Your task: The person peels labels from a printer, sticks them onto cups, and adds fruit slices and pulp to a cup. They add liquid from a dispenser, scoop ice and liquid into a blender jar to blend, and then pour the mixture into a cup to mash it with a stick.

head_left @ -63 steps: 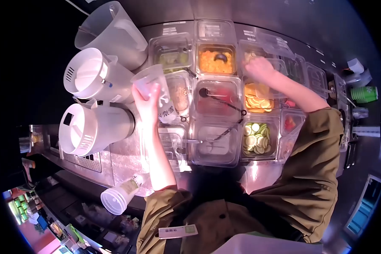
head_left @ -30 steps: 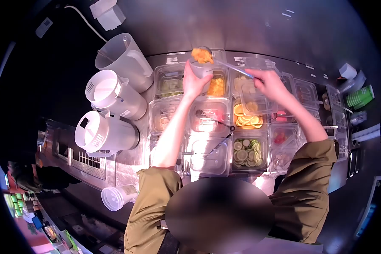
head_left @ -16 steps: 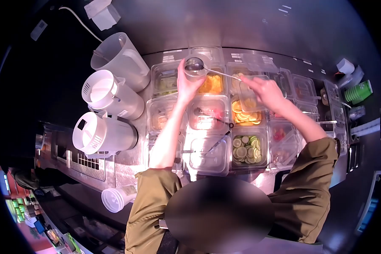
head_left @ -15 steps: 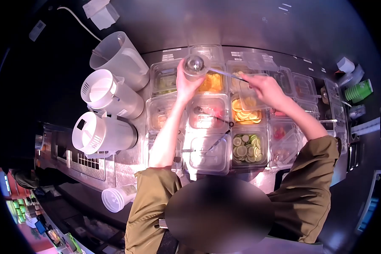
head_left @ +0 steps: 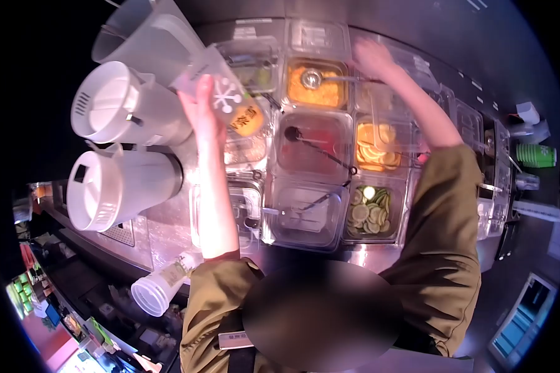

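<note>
The person would do well to level the tilted cup [head_left: 221,93], wrapped in the left hand [head_left: 200,118] grip above the tubs [head_left: 246,152]; whether the right hand [head_left: 370,57] grips the ladle [head_left: 311,79] cannot be told.

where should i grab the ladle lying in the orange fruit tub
By the far end of its thin handle, coming from the right. The ladle has its bowl sunk in the fruit at the left of the tub, and the handle runs right over the rim, near the right hand.
</note>
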Available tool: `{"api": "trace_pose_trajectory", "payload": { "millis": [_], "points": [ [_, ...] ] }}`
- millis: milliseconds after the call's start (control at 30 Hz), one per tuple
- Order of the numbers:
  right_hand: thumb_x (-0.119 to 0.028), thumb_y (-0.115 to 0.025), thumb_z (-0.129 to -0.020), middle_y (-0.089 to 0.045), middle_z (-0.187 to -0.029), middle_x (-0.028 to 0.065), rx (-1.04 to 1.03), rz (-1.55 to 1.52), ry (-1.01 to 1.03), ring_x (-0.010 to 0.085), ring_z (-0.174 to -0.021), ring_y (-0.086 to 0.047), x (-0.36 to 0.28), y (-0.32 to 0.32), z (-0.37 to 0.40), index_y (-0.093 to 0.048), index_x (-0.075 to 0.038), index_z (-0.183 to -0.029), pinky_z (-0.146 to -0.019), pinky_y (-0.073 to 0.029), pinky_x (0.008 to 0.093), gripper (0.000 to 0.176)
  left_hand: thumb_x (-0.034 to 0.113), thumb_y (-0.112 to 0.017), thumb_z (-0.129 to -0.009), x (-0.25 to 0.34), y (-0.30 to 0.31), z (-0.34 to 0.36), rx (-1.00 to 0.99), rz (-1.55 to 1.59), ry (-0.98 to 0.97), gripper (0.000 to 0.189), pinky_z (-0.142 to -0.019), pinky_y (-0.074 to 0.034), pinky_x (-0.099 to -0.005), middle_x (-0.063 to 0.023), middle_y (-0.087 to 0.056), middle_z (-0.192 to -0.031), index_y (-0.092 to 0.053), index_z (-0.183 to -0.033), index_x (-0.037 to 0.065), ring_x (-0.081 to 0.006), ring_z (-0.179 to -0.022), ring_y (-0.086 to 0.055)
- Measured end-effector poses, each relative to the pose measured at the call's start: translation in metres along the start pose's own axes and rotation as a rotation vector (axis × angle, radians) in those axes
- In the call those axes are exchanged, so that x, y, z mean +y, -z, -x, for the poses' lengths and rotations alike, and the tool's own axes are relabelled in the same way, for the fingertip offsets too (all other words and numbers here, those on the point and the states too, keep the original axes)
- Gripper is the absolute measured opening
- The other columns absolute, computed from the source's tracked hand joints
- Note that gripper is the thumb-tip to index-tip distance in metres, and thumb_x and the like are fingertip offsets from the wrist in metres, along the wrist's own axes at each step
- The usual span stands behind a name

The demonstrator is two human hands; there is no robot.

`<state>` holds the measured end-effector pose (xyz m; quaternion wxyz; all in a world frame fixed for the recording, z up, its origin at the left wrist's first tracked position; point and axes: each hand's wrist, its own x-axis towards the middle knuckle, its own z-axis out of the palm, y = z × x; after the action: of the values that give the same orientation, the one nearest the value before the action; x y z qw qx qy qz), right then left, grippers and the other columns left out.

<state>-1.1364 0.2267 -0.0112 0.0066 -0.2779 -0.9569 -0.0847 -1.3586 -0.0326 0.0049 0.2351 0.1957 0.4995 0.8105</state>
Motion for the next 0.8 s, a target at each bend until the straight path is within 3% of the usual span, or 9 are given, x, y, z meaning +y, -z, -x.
{"api": "trace_pose_trajectory", "payload": {
  "millis": [67, 133, 233, 267, 367, 400, 533, 700, 800],
  "points": [
    [-0.024, -0.055, -0.075, -0.056, -0.097, 0.0123, 0.267, -0.156, 0.175, 0.0294, -0.09, -0.056, -0.013, -0.05, -0.051, -0.059, -0.004, -0.087, -0.075, -0.046, 0.0407, 0.023, 0.025, -0.061, -0.077, 0.009, -0.001, 0.012, 0.045, 0.016, -0.003, 0.048, -0.076, -0.048, -0.0332, -0.0078, -0.05, -0.103, -0.039, -0.117, 0.008, -0.0185, -0.09, -0.054],
    [-0.022, -0.055, -0.075, -0.057, -0.096, 0.0124, 0.101, -0.292, -0.01, 0.0289, -0.092, -0.055, -0.031, -0.064, -0.081, -0.058, -0.004, -0.088, -0.076, -0.046, 0.04, 0.022, 0.029, -0.059, -0.078, 0.013, 0.006, 0.02, 0.08, 0.029, 0.006, 0.046, -0.075, -0.048, -0.0332, -0.0077, -0.054, -0.099, -0.042, -0.115, 0.007, -0.0183, -0.091, -0.054],
    [-0.014, -0.05, -0.075, -0.055, -0.092, 0.0148, 0.148, -0.251, -0.013, 0.0318, -0.089, -0.054, -0.025, -0.085, -0.108, -0.057, -0.003, -0.087, -0.074, -0.045, 0.0422, 0.017, 0.032, -0.058, -0.079, 0.022, 0.022, 0.033, 0.156, 0.042, 0.058, 0.048, -0.082, -0.045, -0.0353, -0.0085, -0.055, -0.103, -0.044, -0.116, 0.006, -0.0199, -0.096, -0.054],
    [-0.011, -0.049, -0.074, -0.054, -0.091, 0.0154, 0.037, -0.253, 0.037, 0.032, -0.089, -0.053, -0.02, -0.081, -0.113, -0.055, -0.001, -0.086, -0.075, -0.044, 0.0411, 0.016, 0.034, -0.058, -0.079, 0.024, 0.026, 0.037, 0.145, 0.02, 0.063, 0.051, -0.085, -0.044, -0.0353, -0.0085, -0.054, -0.107, -0.042, -0.118, 0.006, -0.0201, -0.097, -0.053],
    [-0.014, -0.053, -0.068, -0.051, -0.105, 0.024, 0.031, -0.103, 0.13, 0.0358, -0.1, -0.048, -0.012, -0.088, -0.124, -0.058, 0.004, -0.085, -0.083, -0.04, 0.0399, 0.025, 0.035, -0.058, -0.079, 0.022, 0.033, 0.039, 0.128, 0.023, 0.078, 0.052, -0.085, -0.044, -0.035, -0.0084, -0.053, -0.108, -0.042, -0.119, 0.005, -0.02, -0.099, -0.053],
    [-0.013, -0.052, -0.067, -0.056, -0.087, 0.0233, 0.407, 0.029, 0.302, 0.035, -0.081, -0.054, -0.007, -0.092, -0.122, -0.057, 0.003, -0.079, -0.077, -0.043, 0.0406, 0.021, 0.035, -0.059, -0.078, 0.019, 0.036, 0.037, 0.127, 0.036, 0.094, 0.052, -0.084, -0.044, -0.0347, -0.0078, -0.052, -0.108, -0.041, -0.118, 0.006, -0.0196, -0.098, -0.052],
    [-0.003, -0.05, -0.068, -0.051, -0.091, 0.0158, 0.116, 0.141, 0.282, 0.0306, -0.092, -0.05, -0.038, -0.024, -0.067, -0.052, 0.002, -0.088, -0.081, -0.04, 0.0371, 0.021, 0.032, -0.058, -0.08, 0.019, 0.033, 0.038, 0.13, 0.018, 0.085, 0.047, -0.081, -0.045, -0.0339, -0.0063, -0.052, -0.104, -0.042, -0.117, 0.007, -0.0184, -0.093, -0.053],
    [-0.014, -0.054, -0.07, -0.054, -0.086, 0.0132, 0.244, -0.051, 0.308, 0.0276, -0.085, -0.053, -0.062, -0.05, 0.002, -0.056, -0.002, -0.081, -0.073, -0.043, 0.0387, 0.017, 0.03, -0.057, -0.081, 0.019, 0.03, 0.047, 0.117, 0.038, 0.082, 0.046, -0.08, -0.044, -0.0331, -0.0063, -0.052, -0.103, -0.04, -0.118, 0.007, -0.0173, -0.093, -0.053],
    [-0.015, -0.057, -0.069, -0.053, -0.085, 0.0119, 0.289, -0.25, 0.302, 0.0274, -0.082, -0.053, -0.099, -0.011, 0.039, -0.055, -0.003, -0.078, -0.07, -0.044, 0.0387, 0.015, 0.029, -0.058, -0.082, 0.023, 0.029, 0.051, 0.113, 0.041, 0.088, 0.046, -0.079, -0.045, -0.032, -0.0065, -0.052, -0.101, -0.04, -0.117, 0.006, -0.017, -0.091, -0.054]
  ]
}}
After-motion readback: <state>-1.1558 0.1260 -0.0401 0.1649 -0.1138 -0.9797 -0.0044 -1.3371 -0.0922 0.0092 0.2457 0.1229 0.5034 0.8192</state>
